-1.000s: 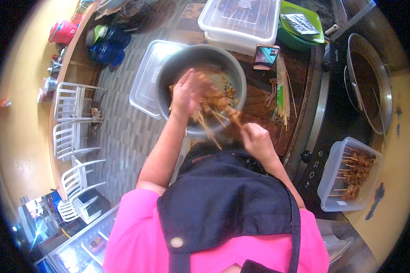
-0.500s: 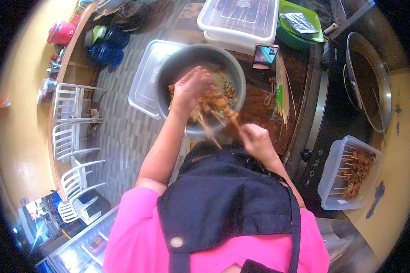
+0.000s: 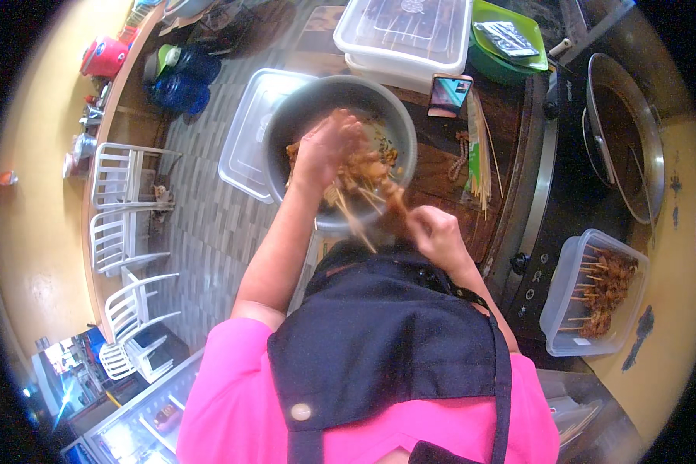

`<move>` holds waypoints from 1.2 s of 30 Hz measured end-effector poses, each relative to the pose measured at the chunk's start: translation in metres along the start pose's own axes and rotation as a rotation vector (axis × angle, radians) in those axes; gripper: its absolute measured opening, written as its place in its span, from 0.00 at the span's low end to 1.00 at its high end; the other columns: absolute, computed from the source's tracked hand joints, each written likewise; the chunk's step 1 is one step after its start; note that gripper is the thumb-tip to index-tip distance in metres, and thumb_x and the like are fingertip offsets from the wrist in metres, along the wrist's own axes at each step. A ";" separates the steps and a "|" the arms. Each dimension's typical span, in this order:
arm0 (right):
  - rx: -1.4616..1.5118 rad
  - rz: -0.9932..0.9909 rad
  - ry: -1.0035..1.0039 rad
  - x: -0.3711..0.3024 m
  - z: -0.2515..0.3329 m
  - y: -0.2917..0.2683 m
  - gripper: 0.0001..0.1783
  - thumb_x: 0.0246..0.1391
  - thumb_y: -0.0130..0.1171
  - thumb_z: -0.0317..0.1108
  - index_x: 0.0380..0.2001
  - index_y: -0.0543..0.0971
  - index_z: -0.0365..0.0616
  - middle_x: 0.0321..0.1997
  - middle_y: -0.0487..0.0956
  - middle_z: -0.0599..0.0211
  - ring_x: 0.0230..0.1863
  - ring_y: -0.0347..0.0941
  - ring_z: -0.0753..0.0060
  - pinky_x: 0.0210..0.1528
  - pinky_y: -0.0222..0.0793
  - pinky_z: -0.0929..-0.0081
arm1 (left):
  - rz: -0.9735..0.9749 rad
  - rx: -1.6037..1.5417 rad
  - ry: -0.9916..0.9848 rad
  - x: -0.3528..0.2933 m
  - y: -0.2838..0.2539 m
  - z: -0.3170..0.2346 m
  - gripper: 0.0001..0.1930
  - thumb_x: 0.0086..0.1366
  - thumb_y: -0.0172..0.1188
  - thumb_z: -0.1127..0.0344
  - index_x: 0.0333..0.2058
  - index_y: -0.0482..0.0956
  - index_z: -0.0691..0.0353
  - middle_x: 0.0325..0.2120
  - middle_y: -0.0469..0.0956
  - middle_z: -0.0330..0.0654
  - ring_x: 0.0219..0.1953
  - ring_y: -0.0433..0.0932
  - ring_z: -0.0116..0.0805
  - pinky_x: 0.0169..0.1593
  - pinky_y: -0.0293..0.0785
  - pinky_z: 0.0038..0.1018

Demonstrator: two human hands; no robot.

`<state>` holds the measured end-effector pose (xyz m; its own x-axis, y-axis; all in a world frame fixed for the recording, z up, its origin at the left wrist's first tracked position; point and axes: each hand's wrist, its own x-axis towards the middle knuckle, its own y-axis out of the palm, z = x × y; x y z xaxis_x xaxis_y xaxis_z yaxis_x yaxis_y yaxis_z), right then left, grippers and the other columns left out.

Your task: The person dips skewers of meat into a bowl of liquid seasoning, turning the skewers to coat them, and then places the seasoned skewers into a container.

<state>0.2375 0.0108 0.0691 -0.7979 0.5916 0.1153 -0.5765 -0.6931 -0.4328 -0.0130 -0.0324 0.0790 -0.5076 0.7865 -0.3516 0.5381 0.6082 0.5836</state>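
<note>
A dark wooden desk (image 3: 448, 166) is carrying a metal bowl (image 3: 301, 127) of marinated meat (image 3: 363, 166). The left hand (image 3: 329, 147) is clutching meat over it; the right hand (image 3: 433, 232), fingers pinched, is gripping a skewer (image 3: 394, 203) at the bowl's near rim. Bamboo sticks (image 3: 481, 155) are lying just right.

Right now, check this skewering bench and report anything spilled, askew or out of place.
Nothing looks spilled or damaged. One oddity: a phone lies propped on the dark worktop right beside the metal bowl of marinated meat, close to messy work. The left hand is in the bowl, the right hand holds a skewer. Loose sticks lie in a tidy pile.
</note>
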 end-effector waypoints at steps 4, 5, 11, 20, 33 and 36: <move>-0.009 -0.049 0.015 0.000 0.002 0.003 0.04 0.41 0.55 0.25 0.24 0.73 0.37 0.27 0.74 0.53 0.30 0.72 0.53 0.33 0.68 0.67 | 0.075 -0.076 -0.062 -0.001 -0.005 -0.009 0.15 0.63 0.47 0.60 0.42 0.69 0.64 0.38 0.72 0.46 0.41 0.72 0.40 0.46 0.71 0.37; 0.000 -0.053 0.027 -0.001 0.001 0.004 0.04 0.42 0.55 0.25 0.24 0.73 0.37 0.27 0.74 0.53 0.30 0.72 0.53 0.33 0.68 0.67 | 0.078 -0.077 -0.067 -0.002 -0.004 -0.009 0.15 0.63 0.47 0.60 0.42 0.69 0.64 0.38 0.72 0.46 0.41 0.72 0.40 0.46 0.71 0.37; -0.033 -0.109 0.000 -0.007 0.004 -0.004 0.05 0.43 0.55 0.27 0.25 0.73 0.37 0.28 0.74 0.53 0.31 0.72 0.52 0.34 0.68 0.65 | 0.017 -0.046 0.010 0.016 -0.002 -0.005 0.13 0.62 0.48 0.57 0.37 0.72 0.60 0.33 0.73 0.43 0.36 0.72 0.38 0.44 0.69 0.37; -0.093 -0.498 0.062 -0.040 0.028 -0.042 0.05 0.43 0.57 0.27 0.25 0.73 0.38 0.27 0.74 0.56 0.30 0.72 0.56 0.32 0.67 0.68 | 0.046 0.133 -0.165 0.056 -0.062 0.021 0.19 0.64 0.43 0.55 0.49 0.67 0.59 0.47 0.69 0.45 0.50 0.66 0.41 0.54 0.61 0.35; -0.104 -1.447 0.575 -0.163 0.034 -0.154 0.05 0.51 0.52 0.28 0.27 0.71 0.37 0.19 0.72 0.70 0.10 0.65 0.83 0.10 0.61 0.84 | 0.154 0.133 -0.274 0.069 -0.029 0.037 0.21 0.64 0.42 0.52 0.48 0.66 0.60 0.46 0.69 0.47 0.50 0.66 0.44 0.55 0.60 0.38; -0.101 -1.560 0.786 -0.177 0.015 -0.183 0.06 0.50 0.53 0.29 0.25 0.71 0.37 0.17 0.72 0.69 0.11 0.67 0.81 0.11 0.64 0.81 | 0.229 0.114 -0.293 0.075 -0.037 0.038 0.21 0.64 0.41 0.52 0.48 0.67 0.59 0.45 0.70 0.46 0.50 0.66 0.44 0.55 0.60 0.38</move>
<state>0.4822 0.0268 0.1414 0.7295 0.6832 0.0322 -0.6167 0.6775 -0.4008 -0.0453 0.0079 0.0036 -0.1608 0.8906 -0.4255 0.6950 0.4082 0.5919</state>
